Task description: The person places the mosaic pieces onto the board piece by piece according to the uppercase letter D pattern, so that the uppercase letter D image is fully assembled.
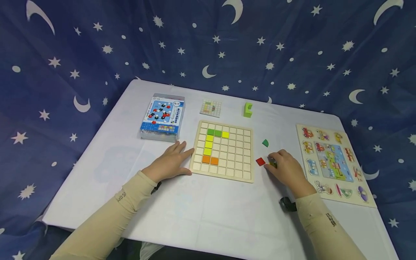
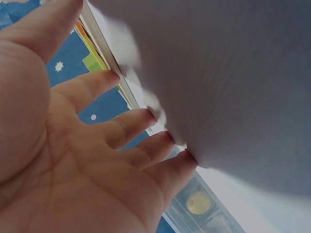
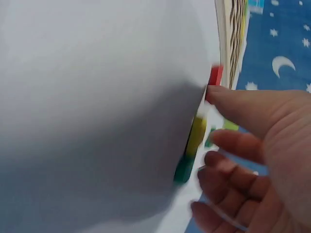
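Note:
A wooden grid board lies mid-table, with green, yellow and orange tiles in some squares. My left hand rests on the cloth with fingers spread, its index finger and thumb at the board's left edge. Right of the board, my right hand is low over the table, fingers loosely bent. In the right wrist view its thumb is against a red tile. A yellow piece and a dark green piece lie on the cloth by the fingers. A green quarter-round piece lies beyond.
Behind the board lie a small pattern card and a lime-green notched block. A boxed molecule kit stands at the back left. A wooden picture puzzle lies at the right. Star-patterned cloth hangs behind the table.

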The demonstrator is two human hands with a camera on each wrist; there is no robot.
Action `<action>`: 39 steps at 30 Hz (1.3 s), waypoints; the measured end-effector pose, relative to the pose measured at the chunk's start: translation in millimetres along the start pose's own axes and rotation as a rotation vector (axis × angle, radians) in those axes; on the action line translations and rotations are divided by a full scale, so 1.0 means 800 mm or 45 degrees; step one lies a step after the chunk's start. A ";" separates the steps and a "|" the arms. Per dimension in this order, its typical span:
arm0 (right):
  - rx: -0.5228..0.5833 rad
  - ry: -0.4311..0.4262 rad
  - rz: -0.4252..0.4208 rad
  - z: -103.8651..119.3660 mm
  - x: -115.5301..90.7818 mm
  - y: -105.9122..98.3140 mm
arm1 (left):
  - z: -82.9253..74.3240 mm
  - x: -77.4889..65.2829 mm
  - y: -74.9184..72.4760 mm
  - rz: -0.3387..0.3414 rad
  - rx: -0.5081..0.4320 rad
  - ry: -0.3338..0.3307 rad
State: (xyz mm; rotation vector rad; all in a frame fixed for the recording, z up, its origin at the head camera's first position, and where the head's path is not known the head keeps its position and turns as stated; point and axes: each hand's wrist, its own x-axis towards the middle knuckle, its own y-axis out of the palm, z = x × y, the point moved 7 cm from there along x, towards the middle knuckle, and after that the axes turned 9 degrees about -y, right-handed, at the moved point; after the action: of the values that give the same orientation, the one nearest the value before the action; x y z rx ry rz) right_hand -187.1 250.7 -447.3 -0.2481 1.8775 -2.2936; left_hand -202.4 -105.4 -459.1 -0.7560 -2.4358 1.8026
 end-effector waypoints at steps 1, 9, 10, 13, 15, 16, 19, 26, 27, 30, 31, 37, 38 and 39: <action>-0.009 0.028 0.023 -0.006 -0.004 0.000 | 0.000 0.000 0.000 0.002 -0.003 -0.004; 0.012 0.060 0.055 -0.016 -0.014 0.002 | 0.002 0.001 0.002 0.008 -0.007 -0.004; 0.012 0.052 0.049 -0.015 -0.014 0.003 | 0.001 0.001 0.002 0.009 -0.005 -0.004; 0.011 0.016 0.024 -0.013 -0.015 0.005 | 0.000 0.001 0.003 0.003 -0.002 0.006; 0.004 -0.014 0.006 -0.011 -0.015 0.006 | 0.000 0.001 0.003 0.005 -0.006 0.001; 0.001 -0.028 -0.006 -0.011 -0.015 0.006 | 0.001 0.001 0.002 0.007 -0.008 -0.003; -0.013 -0.097 -0.051 -0.007 -0.014 0.007 | 0.001 0.002 0.002 0.007 -0.009 -0.005; -0.056 -0.207 -0.090 -0.002 -0.012 0.008 | 0.002 0.003 0.004 0.003 0.002 0.001; -0.060 -0.209 -0.092 -0.003 -0.012 0.008 | 0.002 0.003 0.004 0.004 0.002 0.000; -0.068 -0.210 -0.104 -0.002 -0.013 0.007 | 0.002 0.003 0.004 0.007 0.004 -0.003; -0.070 -0.207 -0.111 -0.001 -0.012 0.006 | 0.002 0.003 0.004 0.010 0.003 -0.006; -0.046 -0.253 -0.158 0.020 -0.003 -0.004 | 0.001 0.003 0.003 0.008 0.006 -0.004; -0.041 -0.281 -0.158 0.029 0.000 -0.004 | 0.001 0.003 0.003 0.007 0.004 -0.003; -0.037 -0.317 -0.157 0.039 0.003 -0.004 | 0.001 0.003 0.003 0.009 0.000 -0.006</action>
State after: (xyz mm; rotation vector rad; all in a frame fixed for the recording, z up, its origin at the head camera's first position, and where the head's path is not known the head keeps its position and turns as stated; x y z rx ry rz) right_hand -182.3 221.3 -437.7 -0.6389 1.8151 -2.1919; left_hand -203.9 -105.0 -462.2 -0.7627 -2.4392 1.8087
